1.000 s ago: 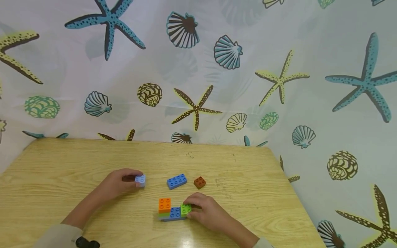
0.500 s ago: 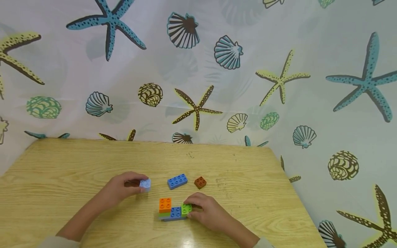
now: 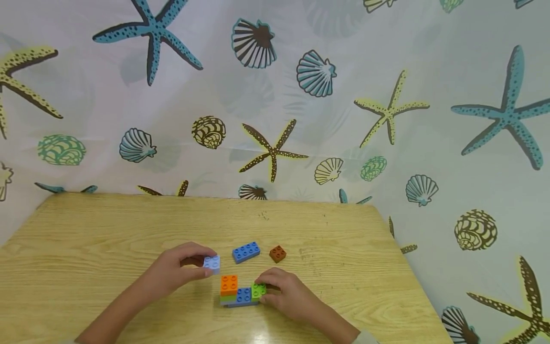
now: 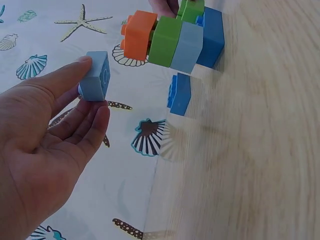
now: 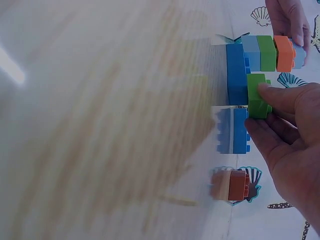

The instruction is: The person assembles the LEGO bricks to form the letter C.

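Pinching pale brick (image 3: 211, 264), left grip (image 3: 174, 271); green brick (image 3: 258, 291), right grip (image 3: 289, 296); orange brick (image 3: 229, 285) between, brown brick (image 3: 278, 253) beyond

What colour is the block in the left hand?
Light blue; the block shows best in the left wrist view.

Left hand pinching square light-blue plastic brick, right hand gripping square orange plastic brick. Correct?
No: the right hand grips a square green plastic brick, not orange, per the right wrist view. The left hand does pinch the light-blue brick.
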`<action>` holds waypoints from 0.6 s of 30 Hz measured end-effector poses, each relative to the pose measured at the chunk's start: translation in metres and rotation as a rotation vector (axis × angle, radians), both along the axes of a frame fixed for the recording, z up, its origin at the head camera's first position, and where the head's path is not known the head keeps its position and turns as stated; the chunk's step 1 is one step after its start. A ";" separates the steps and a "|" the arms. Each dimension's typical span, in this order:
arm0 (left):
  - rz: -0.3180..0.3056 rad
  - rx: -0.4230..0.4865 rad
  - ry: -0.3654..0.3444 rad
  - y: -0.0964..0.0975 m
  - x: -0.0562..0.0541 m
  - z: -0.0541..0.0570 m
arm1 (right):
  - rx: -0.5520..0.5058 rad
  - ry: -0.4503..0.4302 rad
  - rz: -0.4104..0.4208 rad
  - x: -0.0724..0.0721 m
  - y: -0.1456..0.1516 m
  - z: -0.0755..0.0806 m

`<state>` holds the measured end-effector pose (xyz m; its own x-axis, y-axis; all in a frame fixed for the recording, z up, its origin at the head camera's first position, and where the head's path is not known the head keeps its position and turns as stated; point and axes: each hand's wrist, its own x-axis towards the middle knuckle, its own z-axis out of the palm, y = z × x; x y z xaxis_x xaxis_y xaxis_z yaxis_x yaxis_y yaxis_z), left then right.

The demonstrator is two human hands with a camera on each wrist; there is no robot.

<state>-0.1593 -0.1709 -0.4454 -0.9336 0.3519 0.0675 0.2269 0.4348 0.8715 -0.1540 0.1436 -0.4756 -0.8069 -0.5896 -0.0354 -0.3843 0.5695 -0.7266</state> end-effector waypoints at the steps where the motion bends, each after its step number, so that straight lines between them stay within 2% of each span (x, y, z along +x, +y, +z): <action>1: 0.004 -0.006 0.003 0.002 0.002 0.001 | 0.001 0.001 -0.001 0.000 0.000 0.000; 8: 0.000 -0.031 0.014 0.016 0.010 0.010 | 0.008 0.013 -0.006 0.001 -0.001 0.002; 12: -0.010 -0.031 0.011 0.022 0.013 0.011 | 0.012 0.025 -0.002 0.001 0.000 0.001; 18: -0.081 -0.019 0.053 0.025 0.017 0.007 | 0.006 0.030 0.001 0.001 -0.001 0.001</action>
